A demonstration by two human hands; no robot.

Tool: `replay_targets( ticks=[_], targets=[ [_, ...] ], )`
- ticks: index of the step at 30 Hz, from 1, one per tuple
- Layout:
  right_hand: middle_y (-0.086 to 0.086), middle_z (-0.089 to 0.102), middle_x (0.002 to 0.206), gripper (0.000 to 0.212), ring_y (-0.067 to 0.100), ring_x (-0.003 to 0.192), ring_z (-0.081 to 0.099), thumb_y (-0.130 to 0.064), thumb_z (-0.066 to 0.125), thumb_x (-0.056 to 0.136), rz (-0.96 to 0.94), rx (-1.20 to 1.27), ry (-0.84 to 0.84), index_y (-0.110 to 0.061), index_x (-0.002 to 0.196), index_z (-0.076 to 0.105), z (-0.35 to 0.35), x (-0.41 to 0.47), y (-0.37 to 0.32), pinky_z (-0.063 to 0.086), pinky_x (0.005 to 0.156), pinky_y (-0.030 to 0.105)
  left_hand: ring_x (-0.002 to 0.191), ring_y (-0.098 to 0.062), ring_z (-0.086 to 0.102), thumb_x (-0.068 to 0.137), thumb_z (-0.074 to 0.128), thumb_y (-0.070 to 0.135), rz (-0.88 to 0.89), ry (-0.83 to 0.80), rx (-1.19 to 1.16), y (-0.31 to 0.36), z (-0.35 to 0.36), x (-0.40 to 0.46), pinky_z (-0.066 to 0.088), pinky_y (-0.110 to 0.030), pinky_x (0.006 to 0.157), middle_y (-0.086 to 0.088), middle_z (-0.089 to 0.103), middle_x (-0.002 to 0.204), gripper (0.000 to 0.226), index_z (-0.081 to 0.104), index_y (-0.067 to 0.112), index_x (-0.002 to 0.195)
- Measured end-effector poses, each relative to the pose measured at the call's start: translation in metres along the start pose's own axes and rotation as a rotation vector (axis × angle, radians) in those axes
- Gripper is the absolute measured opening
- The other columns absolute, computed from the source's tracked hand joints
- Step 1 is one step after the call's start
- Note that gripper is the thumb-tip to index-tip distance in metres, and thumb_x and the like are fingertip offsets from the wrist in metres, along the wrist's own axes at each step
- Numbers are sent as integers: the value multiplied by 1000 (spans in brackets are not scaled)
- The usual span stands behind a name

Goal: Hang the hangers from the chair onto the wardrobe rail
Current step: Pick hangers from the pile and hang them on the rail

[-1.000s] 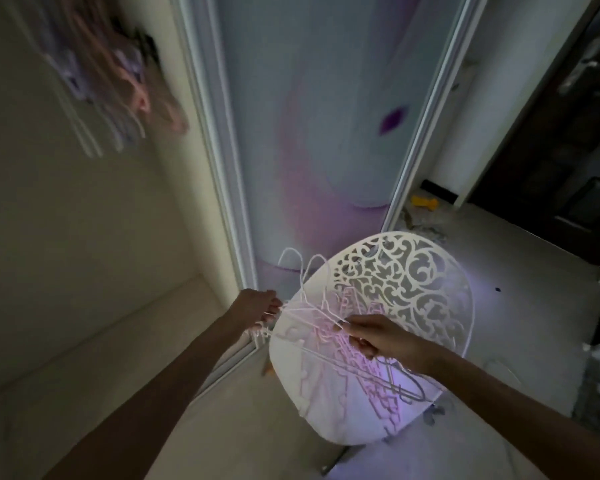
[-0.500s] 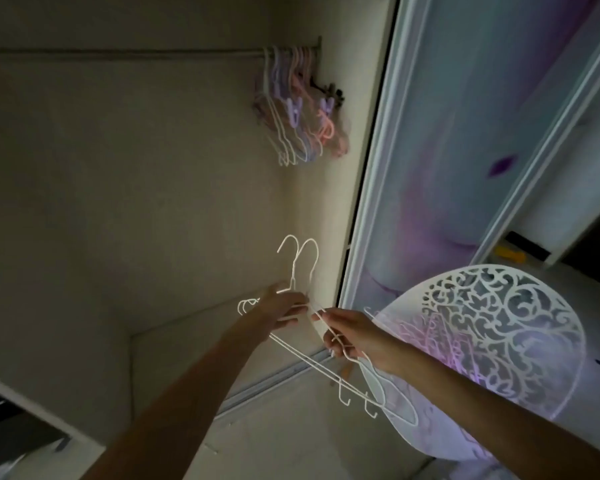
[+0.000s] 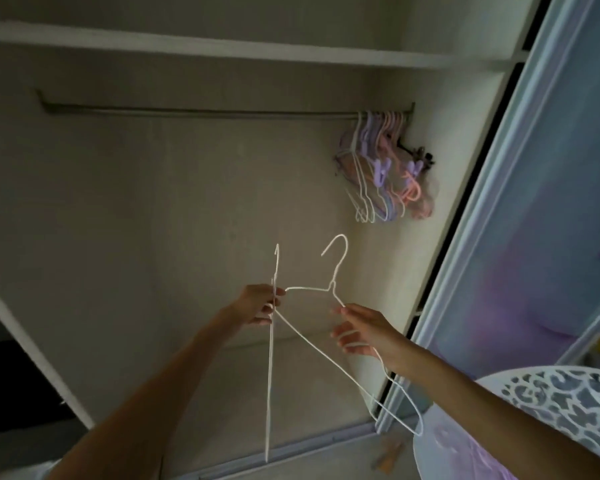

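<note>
Two wire hangers up and split, one per hand, rail at 12 o'clock.

Our left hand (image 3: 258, 303) pinches one hanger (image 3: 270, 375) at the neck, grip closed on thin white wire; it shows edge-on, hook up. Our right hand (image 3: 364, 329) holds the second hanger (image 3: 329, 351) on its shoulder, fingers loosely curled round the wire, hook up and open to 9 o'clock. We judge they're held apart so the hooks don't tangle. Rail (image 3: 194, 112) is a thin dull rod, bare except for pastel hangers (image 3: 381, 168) bunched at its 3 o'clock end. Chair (image 3: 565, 403), white cut-out pattern, sits at 4 o'clock.
</note>
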State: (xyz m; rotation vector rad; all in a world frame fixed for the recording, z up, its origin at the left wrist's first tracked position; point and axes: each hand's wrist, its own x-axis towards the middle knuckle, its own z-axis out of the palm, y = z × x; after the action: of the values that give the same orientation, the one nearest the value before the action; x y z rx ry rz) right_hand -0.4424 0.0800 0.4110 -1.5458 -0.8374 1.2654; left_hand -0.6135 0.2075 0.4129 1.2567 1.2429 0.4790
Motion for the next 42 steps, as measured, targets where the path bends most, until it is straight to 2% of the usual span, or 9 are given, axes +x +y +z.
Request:
replay_targets(
  ticks=[4,11,14,18,26,32,36,39,42],
  targets=[
    [3,47,57,20,4,34,39,-19,42,99,-58,-109,69,-15,103,61,-23,58,-29,30,36,12,70,-8,43,92,44,12,99,-3,65,32,-17,35,44,-20,64,5,53,81,21,62,21,98],
    [-2,26,56,24,1,24,23,-11,39,97,-34,-117,163,-11,112,59,-59,141,-89,15,30,12,61,-8,40,97,40,5,248,316,-80,91,-41,105,46,-19,42,-5,47,78,31,56,-2,123],
    [-3,25,55,23,1,25,22,-12,41,97,-41,-129,140,-12,110,59,-64,164,-107,14,30,12,44,-5,57,98,41,6,251,302,-96,101,-61,123,47,-13,37,-4,50,72,26,58,-1,117],
    [-5,28,51,22,0,27,24,-16,43,98,-156,-301,94,-14,105,63,-56,180,-130,16,30,12,39,-2,62,95,45,2,232,274,51,113,-73,148,51,-17,41,-13,63,93,19,58,0,109],
    [-3,30,54,22,0,29,26,-19,43,98,-142,-593,44,-17,102,65,-50,180,-162,16,31,13,80,-31,71,91,46,-1,310,426,280,142,-85,193,58,-41,77,-16,70,100,20,62,0,103],
    [-1,33,56,21,-1,25,25,-19,41,99,-256,-406,173,-18,102,61,-55,196,-200,17,28,11,41,-12,63,96,39,3,273,221,110,160,-84,203,49,-20,41,-19,64,104,24,56,6,78],
    [-4,38,51,23,5,36,32,-23,49,94,-392,-488,301,-25,73,59,-39,228,-243,18,29,12,34,-6,60,96,48,8,302,147,15,184,-74,201,46,-15,35,-10,62,84,11,55,4,90],
    [0,43,58,14,9,45,36,-23,51,93,-424,-547,355,-15,90,61,-26,266,-264,23,36,15,35,-3,60,94,52,11,325,130,-25,196,-69,201,49,-16,40,-5,62,79,9,55,5,100],
    [13,61,93,30,21,78,50,-20,46,94,-375,-679,404,-1,111,61,-19,303,-269,37,58,23,35,-4,60,94,53,8,321,107,-76,202,-68,201,50,-15,40,-5,63,80,9,56,5,102]
  ],
)
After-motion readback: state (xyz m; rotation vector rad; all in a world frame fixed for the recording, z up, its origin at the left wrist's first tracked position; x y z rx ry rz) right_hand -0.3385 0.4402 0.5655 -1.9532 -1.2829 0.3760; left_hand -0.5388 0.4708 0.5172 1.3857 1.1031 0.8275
